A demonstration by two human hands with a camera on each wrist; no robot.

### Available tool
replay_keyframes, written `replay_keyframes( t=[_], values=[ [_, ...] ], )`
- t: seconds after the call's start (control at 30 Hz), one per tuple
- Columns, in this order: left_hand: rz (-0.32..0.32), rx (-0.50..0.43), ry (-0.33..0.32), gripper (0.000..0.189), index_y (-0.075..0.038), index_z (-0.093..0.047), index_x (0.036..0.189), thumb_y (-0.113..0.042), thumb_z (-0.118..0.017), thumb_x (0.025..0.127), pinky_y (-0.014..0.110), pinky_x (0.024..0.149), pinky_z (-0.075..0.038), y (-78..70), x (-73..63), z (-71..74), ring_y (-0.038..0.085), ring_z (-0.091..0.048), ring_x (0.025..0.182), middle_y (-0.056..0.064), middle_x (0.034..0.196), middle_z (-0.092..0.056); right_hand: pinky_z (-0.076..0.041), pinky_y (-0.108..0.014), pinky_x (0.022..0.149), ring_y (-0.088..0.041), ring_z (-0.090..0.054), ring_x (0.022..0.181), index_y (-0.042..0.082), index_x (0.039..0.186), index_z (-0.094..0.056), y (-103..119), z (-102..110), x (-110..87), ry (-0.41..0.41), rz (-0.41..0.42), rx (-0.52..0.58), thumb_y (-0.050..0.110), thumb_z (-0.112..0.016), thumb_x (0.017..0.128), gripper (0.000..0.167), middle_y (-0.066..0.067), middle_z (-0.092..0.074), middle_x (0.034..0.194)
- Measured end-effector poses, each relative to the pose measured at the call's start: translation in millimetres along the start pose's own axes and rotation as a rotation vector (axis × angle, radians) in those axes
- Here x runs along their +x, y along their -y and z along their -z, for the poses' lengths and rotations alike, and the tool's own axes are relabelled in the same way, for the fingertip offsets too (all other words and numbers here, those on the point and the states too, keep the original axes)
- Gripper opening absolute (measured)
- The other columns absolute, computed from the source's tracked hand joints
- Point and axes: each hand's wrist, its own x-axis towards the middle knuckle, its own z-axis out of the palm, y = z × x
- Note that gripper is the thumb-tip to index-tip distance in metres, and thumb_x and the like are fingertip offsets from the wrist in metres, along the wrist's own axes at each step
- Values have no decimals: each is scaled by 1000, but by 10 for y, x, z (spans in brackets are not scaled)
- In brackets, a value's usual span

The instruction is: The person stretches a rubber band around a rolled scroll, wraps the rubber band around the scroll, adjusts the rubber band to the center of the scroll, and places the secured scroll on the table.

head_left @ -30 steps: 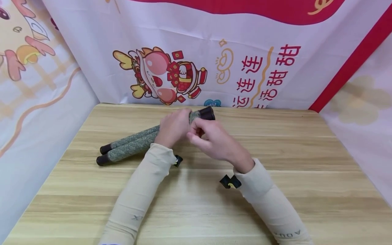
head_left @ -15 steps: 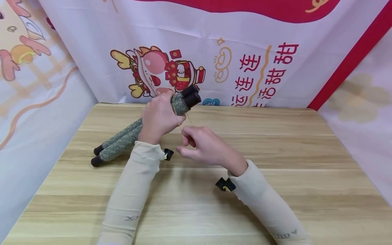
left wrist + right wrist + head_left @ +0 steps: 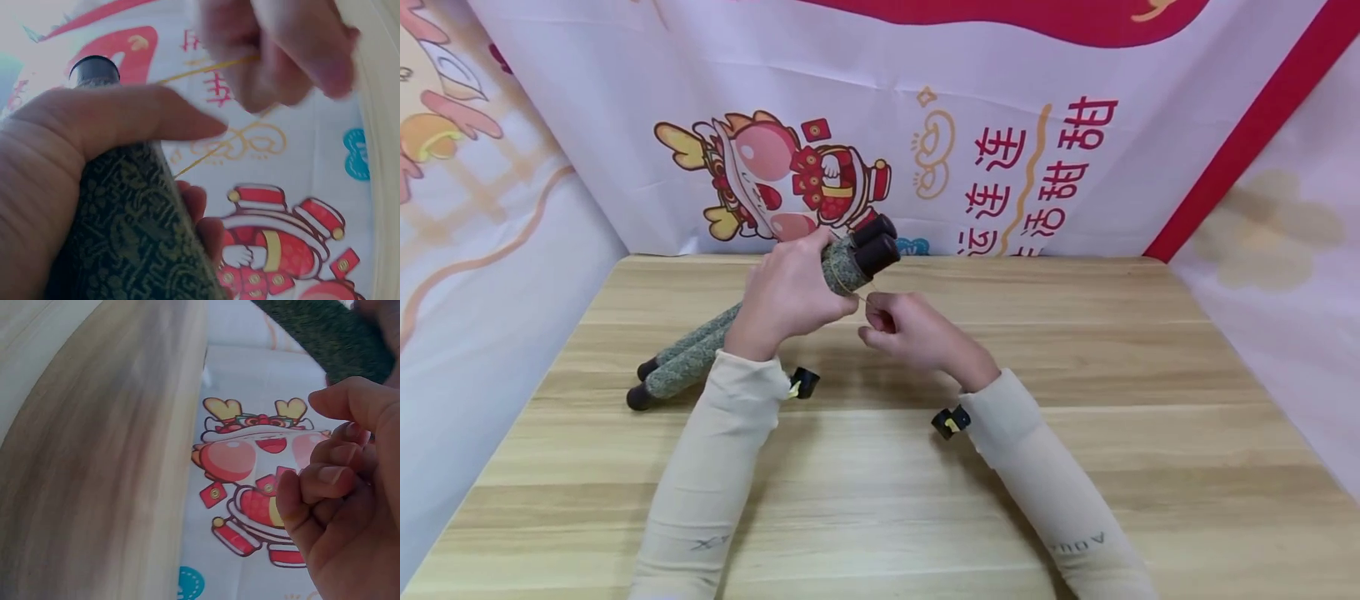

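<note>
Two slim scrolls [image 3: 688,358], green-patterned with dark end caps, lie side by side and slant up from the table. My left hand [image 3: 788,290] grips both near their raised far ends; its thumb lies across the patterned surface [image 3: 128,219] in the left wrist view. A thin yellowish rubber band [image 3: 206,155] loops round the scrolls and stretches out as two strands. Just right of the caps, my right hand [image 3: 917,329] holds the band's loop in its curled fingers. In the right wrist view those fingers [image 3: 331,481] are bent inward, below a green scroll [image 3: 331,337].
The scrolls' lower ends are by the left part of the wooden table [image 3: 880,500]. Behind the table's far edge hangs a printed white cloth [image 3: 865,75] with a red cartoon figure. More cloth [image 3: 1285,242] stands along the right side. A small dark camera mount [image 3: 951,422] sits at the right wrist.
The left hand has raised the scrolls' far ends off the table and shifted left. The right hand has pulled the rubber band out from the scrolls, and its strands now show between both hands.
</note>
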Motion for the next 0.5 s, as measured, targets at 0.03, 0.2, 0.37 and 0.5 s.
replay_keyframes(
  t=[0.03, 0.2, 0.37, 0.5],
  values=[
    [-14, 1, 14, 80, -17, -58, 142, -45, -88, 74, 51, 75, -54, -23, -12, 9, 33, -67, 91, 11, 109, -72, -38, -28, 62, -11, -43, 61, 14, 80, -53, -13, 2, 6, 3, -3, 1, 18, -66, 98, 23, 3, -45, 69],
    [-87, -23, 33, 86, -16, -58, 140, -54, -91, 70, 48, 76, -53, -105, -64, 41, 31, -66, 89, 10, 106, -73, -41, -27, 61, -12, -49, 63, 10, 91, -61, -43, 20, 23, 8, -9, 18, 15, -66, 99, 11, 0, -52, 74],
    [-86, -43, -14, 92, -12, -59, 139, -65, -89, 70, 51, 83, -54, -95, -71, 49, 33, -68, 97, 13, 114, -74, -43, -28, 62, -14, -50, 64, 11, 94, -62, -54, 16, 31, 1, -14, 25, 15, -68, 100, 9, -1, -53, 75],
    [-9, -44, -54, 84, -11, -60, 136, -64, -85, 75, 53, 85, -52, 11, -23, 57, 36, -66, 99, 13, 112, -72, -41, -27, 62, -13, -48, 65, 13, 85, -57, -53, -10, 28, -55, -14, -41, 14, -69, 99, 18, 0, -50, 72]
  ],
)
